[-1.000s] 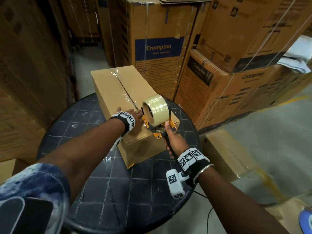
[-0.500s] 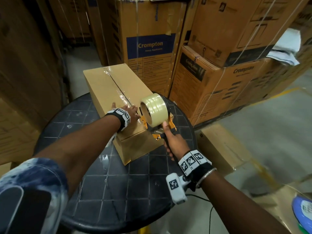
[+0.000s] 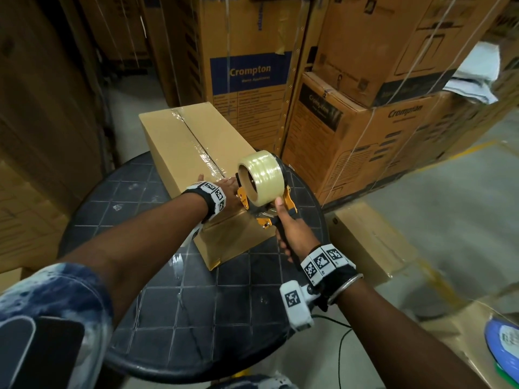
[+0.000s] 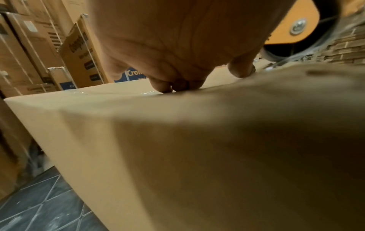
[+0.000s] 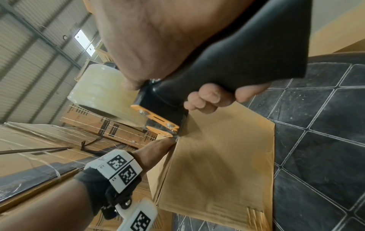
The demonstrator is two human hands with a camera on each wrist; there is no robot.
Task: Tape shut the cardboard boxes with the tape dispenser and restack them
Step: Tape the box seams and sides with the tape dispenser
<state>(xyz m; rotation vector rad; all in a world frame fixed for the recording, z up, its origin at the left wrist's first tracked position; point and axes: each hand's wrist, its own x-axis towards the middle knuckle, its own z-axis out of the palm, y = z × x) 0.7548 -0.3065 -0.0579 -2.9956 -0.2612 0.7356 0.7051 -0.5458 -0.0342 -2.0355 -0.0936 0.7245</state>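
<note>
Around us stand the big printed cartons [image 3: 362, 153], at least four of them stacked behind and to the right of the box; they form the stack we judge our box will rejoin. The one worktop [image 3: 179, 310], round and dark-tiled, carries the one plain box [image 3: 185, 144], which lies lengthwise away from us with its near end over the worktop's middle, so that both hands can reach its top. One strip of clear tape [image 3: 196, 144] runs along the box's top seam from the far edge toward the near edge; it looks wrinkled in places. We hold one dispenser [image 3: 264, 189], with a single roll [image 3: 262, 176] of clear tape on it, at the box's near top edge, right of the seam's end, tipped as if to bring the strip over the edge and tear it off; that is our reading, since the blade itself is hidden. Our right hand [image 3: 295, 234] has its fingers [image 5: 205, 100] wrapped round the dispenser's black handle, thumb up against the frame. Our left hand [image 3: 229, 189] lies on the box's top just left of the dispenser, its fingers [image 4: 171, 84] bent at the tips and pressing down on the taped seam, gripping nothing; we judge it steadies the box and keeps the tape flat. One more plain box [image 3: 365, 240] sits on the floor to the right of the worktop.
</note>
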